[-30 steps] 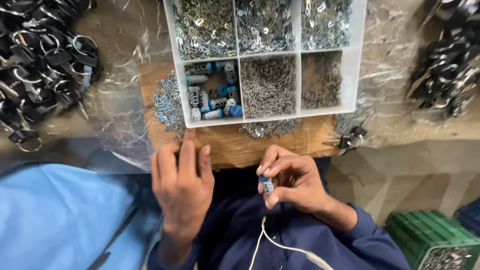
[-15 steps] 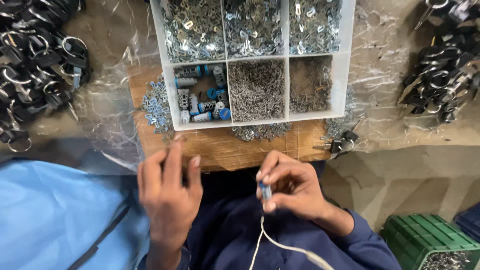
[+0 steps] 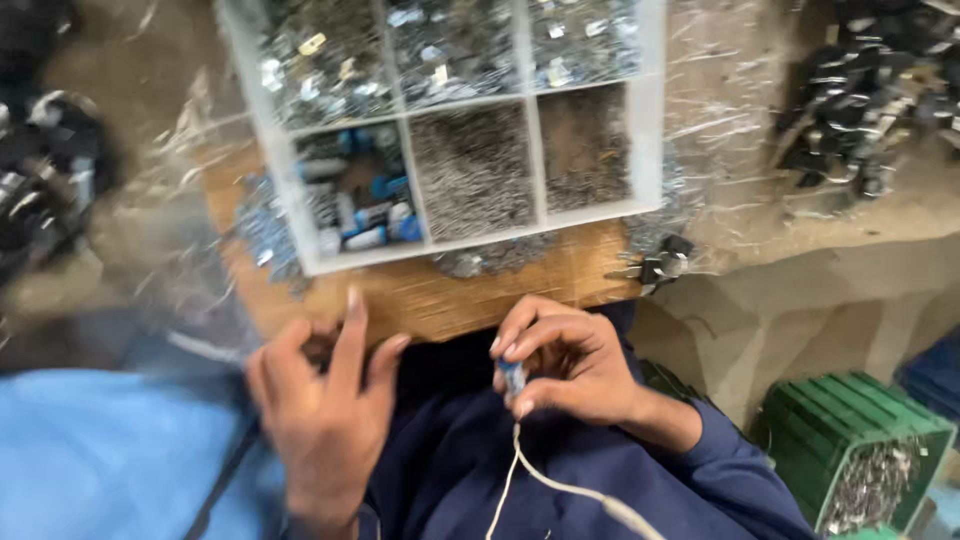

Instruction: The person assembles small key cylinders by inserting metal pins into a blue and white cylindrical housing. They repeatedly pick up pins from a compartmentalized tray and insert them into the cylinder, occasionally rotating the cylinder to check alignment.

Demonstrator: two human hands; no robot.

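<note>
I see the right hand [image 3: 575, 365] pinching a small blue part [image 3: 514, 377], its cord [image 3: 530, 475] trailing down toward the body. Left hand [image 3: 325, 400] sits just beside it, fingers loosely spread, holding nothing. The parts tray [image 3: 650, 150] lies ahead, beyond both.

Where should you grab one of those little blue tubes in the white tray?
Probably from straight above, pinching a blue tube across its round middle. The tubes lie flat in the white tray's lower left bin, and its walls block any sideways reach. The right hand pinches one much like that; the left hand hovers near the board.
</note>
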